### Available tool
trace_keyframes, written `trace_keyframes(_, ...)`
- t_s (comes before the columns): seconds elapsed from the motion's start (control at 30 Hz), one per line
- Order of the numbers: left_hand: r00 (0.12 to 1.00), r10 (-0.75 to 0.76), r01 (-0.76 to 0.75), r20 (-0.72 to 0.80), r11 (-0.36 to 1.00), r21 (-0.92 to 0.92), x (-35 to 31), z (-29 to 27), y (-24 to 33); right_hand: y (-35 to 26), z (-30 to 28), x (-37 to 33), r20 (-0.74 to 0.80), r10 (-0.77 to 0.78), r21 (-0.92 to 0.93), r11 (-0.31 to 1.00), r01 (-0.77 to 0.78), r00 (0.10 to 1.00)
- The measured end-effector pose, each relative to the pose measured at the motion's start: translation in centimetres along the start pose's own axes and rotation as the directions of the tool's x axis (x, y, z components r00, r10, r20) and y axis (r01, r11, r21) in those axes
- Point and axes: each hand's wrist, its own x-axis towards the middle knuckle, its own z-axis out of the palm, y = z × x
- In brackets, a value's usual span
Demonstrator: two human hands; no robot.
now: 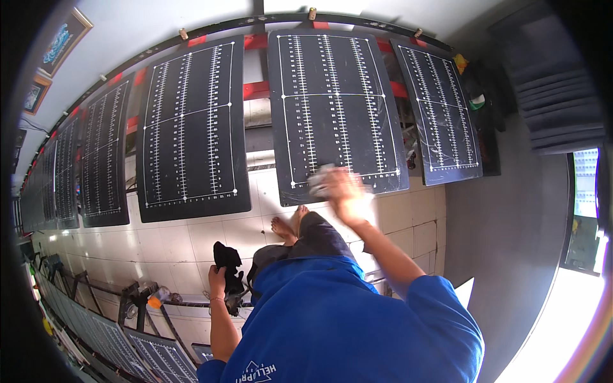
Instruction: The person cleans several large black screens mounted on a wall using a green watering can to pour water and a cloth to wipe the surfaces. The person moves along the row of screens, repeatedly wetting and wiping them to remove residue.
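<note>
Right hand fingers gripping pale cloth at black panel's lower edge; left hand clutching dark rag.

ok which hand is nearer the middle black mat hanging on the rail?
Right. The right hand presses a pale cloth against the middle black mat near its lower edge. The left hand hangs low, holding a black object.

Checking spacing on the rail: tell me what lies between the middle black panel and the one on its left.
In the head view, nothing hangs between the middle panel and the left panel; only wall and red rail show.
</note>
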Motion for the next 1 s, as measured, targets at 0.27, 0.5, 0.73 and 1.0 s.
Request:
trace_keyframes(0.27,0.998,0.004,-0.018,0.067,0.978,0.210,0.3,1.0,0.1,9.8,2.6,8.5,-0.367,0.350,-0.193,0.878,-0.439,0.862)
trace_keyframes(0.5,0.995,0.013,-0.028,0.095,0.987,0.158,4.0,2.7,4.1,-8.6,-2.0,6.4,0.111,-0.100,0.350,0.935,0.055,0.989)
trace_keyframes(0.73,0.975,-0.045,0.097,-0.218,0.967,0.236,-4.8,1.7,-4.1,15.7,-2.9,7.7,-0.324,0.601,-0.051,0.760,-0.648,0.730)
trace_keyframes(1.0,0.994,-0.102,0.106,-0.030,0.982,0.158,-2.1,8.4,6.2,1.2,3.8,32.6,-0.055,0.045,0.046,0.998,-0.042,0.998)
